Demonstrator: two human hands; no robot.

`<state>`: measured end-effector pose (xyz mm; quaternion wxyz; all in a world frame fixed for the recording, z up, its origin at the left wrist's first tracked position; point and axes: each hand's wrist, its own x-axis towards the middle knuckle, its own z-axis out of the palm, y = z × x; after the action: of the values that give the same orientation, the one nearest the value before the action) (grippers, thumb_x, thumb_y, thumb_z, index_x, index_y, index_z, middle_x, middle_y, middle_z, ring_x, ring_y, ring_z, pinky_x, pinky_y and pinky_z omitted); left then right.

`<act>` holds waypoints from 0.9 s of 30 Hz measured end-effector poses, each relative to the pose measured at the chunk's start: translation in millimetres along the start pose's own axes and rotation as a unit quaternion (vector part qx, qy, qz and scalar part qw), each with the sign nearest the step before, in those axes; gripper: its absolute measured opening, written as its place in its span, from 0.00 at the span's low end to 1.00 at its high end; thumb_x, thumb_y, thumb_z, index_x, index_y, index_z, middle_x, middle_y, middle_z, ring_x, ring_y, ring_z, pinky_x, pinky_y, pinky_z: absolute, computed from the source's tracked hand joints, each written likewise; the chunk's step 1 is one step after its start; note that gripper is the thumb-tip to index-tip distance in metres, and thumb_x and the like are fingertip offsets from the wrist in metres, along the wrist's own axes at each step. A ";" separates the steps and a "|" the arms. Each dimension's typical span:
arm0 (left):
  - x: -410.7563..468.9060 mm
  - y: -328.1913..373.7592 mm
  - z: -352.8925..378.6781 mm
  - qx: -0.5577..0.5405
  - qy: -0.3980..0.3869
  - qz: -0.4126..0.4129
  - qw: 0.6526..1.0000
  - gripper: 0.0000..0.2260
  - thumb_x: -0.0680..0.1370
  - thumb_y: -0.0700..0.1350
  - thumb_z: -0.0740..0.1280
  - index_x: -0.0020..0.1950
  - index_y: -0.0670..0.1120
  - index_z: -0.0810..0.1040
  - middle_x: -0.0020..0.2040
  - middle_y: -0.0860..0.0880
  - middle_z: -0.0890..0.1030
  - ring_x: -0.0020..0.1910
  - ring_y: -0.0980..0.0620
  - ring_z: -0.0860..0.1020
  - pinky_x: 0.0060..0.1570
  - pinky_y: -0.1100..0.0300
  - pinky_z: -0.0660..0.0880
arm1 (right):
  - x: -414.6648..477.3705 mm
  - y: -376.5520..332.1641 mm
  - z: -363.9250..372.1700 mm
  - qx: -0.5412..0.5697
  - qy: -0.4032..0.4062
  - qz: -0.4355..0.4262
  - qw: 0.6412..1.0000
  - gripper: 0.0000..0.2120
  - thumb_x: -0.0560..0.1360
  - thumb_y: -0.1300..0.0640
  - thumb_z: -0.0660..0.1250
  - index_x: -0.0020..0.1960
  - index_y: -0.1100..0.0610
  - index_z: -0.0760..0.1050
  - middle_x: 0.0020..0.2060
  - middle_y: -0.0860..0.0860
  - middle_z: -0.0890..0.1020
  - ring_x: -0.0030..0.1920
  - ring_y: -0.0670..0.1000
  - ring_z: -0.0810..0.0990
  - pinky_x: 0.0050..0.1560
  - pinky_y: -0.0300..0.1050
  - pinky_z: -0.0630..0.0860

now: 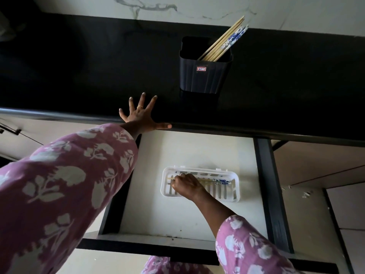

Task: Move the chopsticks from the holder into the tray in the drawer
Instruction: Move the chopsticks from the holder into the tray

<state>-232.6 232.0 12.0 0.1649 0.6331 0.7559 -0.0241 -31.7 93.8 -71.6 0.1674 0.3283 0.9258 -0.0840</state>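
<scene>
R hand (185, 185) is laying chopsticks (219, 181) into the white tray (235, 196) in the open drawer (177, 220), fingers curled, pinching their plain end. Several more sticks (223, 42) are standing in the black holder (203, 76) on the bench (79, 76), so most of the job is probably waiting. L hand (141, 115) is resting flat, fingers spread, on the bench edge.

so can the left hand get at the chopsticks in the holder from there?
Probably yes. The left hand lies open on the counter edge, holding nothing; the holder stands beyond it, rightward, bare counter between, and the chopsticks stick out of its open top.
</scene>
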 end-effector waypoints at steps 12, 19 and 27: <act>-2.5 1.8 -2.3 -0.001 -0.003 -0.005 1.000 0.53 0.54 0.79 0.62 0.71 0.68 0.37 0.77 0.56 0.37 0.74 0.40 0.36 0.64 0.29 0.43 | -17.1 21.4 -22.2 -0.100 0.136 -0.040 0.985 0.09 0.55 0.57 0.78 0.27 0.53 0.77 0.23 0.47 0.78 0.26 0.45 0.78 0.23 0.36 0.73; -10.2 4.1 -6.4 -0.010 -0.017 -0.003 1.000 0.53 0.55 0.78 0.63 0.71 0.67 0.37 0.76 0.56 0.35 0.74 0.40 0.35 0.65 0.29 0.42 | -35.9 67.2 -73.6 -0.062 0.386 -0.023 0.920 0.07 0.63 0.69 0.73 0.37 0.60 0.80 0.28 0.52 0.79 0.28 0.52 0.78 0.25 0.41 0.74; -11.6 5.7 -11.2 -0.026 -0.037 -0.008 0.999 0.54 0.53 0.79 0.63 0.71 0.68 0.37 0.76 0.57 0.35 0.74 0.41 0.34 0.64 0.29 0.41 | -33.2 146.9 -179.6 -0.075 0.566 0.147 0.808 0.05 0.73 0.62 0.69 0.39 0.57 0.80 0.30 0.53 0.80 0.32 0.54 0.80 0.32 0.43 0.77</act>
<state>-227.8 224.9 26.8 0.2085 0.6216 0.7545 -0.0292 40.2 235.4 100.9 -0.3520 0.4359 0.8008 0.2119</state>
